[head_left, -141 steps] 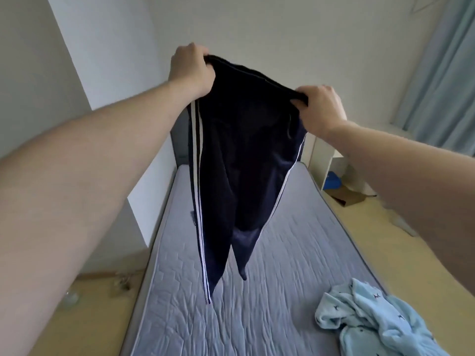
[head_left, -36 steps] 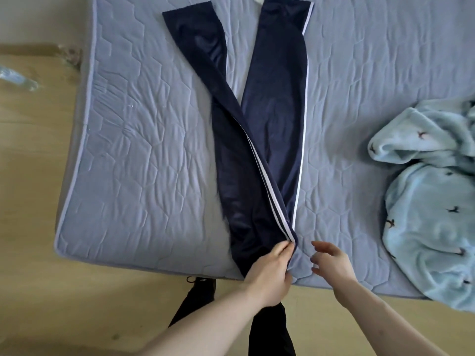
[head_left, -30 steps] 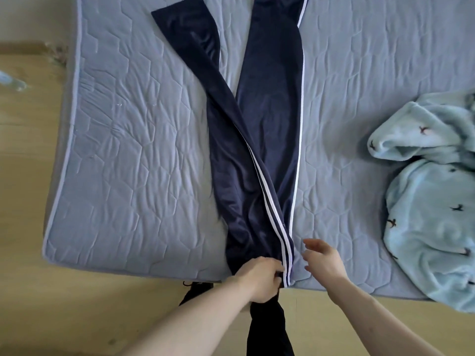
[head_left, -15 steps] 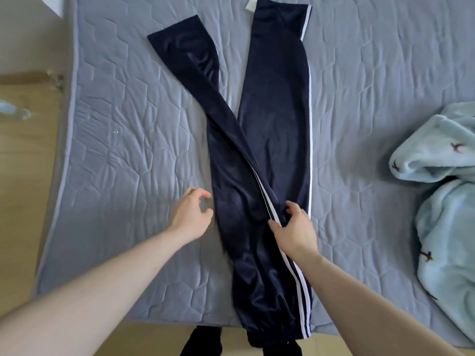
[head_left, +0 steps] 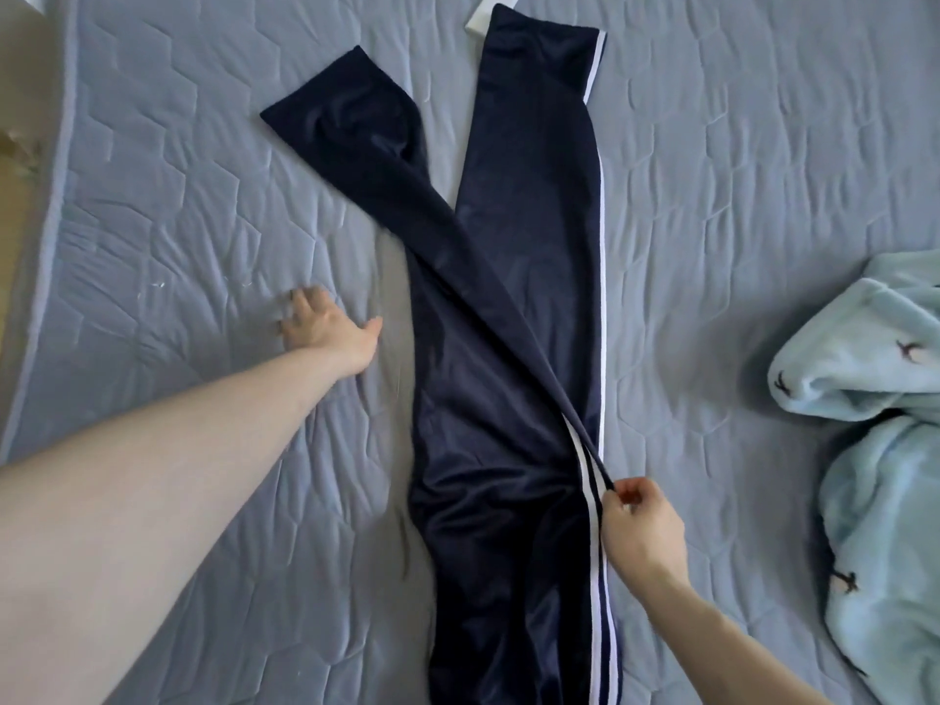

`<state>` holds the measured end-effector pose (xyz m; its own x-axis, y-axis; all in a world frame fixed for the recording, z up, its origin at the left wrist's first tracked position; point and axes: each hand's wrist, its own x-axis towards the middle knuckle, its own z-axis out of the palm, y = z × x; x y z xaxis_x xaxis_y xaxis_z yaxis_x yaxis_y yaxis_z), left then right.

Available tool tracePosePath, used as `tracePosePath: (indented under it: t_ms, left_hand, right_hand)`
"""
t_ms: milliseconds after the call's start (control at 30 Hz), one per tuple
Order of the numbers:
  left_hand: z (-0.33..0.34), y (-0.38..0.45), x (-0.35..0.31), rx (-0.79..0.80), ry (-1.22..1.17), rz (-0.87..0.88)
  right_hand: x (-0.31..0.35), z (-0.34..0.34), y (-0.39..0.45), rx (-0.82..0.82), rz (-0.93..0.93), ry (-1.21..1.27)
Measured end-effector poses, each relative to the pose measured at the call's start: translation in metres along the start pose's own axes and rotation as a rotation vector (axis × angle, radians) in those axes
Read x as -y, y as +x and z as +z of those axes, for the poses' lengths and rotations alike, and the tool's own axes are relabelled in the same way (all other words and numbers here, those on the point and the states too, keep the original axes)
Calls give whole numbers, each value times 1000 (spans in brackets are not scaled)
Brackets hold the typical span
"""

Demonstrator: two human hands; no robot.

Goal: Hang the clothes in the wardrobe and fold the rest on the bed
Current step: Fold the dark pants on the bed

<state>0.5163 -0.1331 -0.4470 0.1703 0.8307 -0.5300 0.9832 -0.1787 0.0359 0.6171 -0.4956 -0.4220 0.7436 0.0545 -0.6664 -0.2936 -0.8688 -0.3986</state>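
Observation:
Navy track trousers with white side stripes lie lengthwise on the grey quilted mattress. One leg lies folded over the other; its far end splays off to the left. My right hand pinches the striped edge of the upper layer on the trousers' right side. My left hand rests flat with spread fingers on the mattress, just left of the trousers and apart from them.
A crumpled light-blue fleece garment with small dark bird prints lies at the right edge of the bed. A white tag-like piece shows at the far end of the trousers. Wooden floor runs along the mattress's left edge.
The trousers went from held up in the air to lying on the bed. My left hand moved out left onto the mattress; my right hand slid nearer along the stripe and pinched it.

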Motion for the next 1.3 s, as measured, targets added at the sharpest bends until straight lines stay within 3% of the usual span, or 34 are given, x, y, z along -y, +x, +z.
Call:
tracePosePath:
  t_ms: [200,400,600,733,833,933,1067,1167,1300]
  left_hand:
    - [26,18,-28,199,-52,-221]
    - [20,43,-45,175,-191,-397]
    - [16,57,-55,184,-227,-472]
    - [12,60,-60,207,-198,-527]
    - [4,61,-67,226,-191,-546]
    - [-2,57,-76,151,-255,-565]
    - [-7,54,-80,176,-210,-570]
    - [-13,53,-79,260,-210,-551]
    - [-19,55,-72,315,-219,-472]
  right_hand:
    - [65,22,15,-40,-342,1]
    - [164,79,48,17,-683,-118]
    - [215,105,88,20,-688,-331]
    - [220,83,103,26,-631,-223]
    - [219,63,106,22,-711,-157]
    - [223,69,104,90,-785,-362]
    - [228,92,100,83,-783,-593]
    - [230,90,102,44,-720,-286]
    - [229,56,104,-46,-419,333]
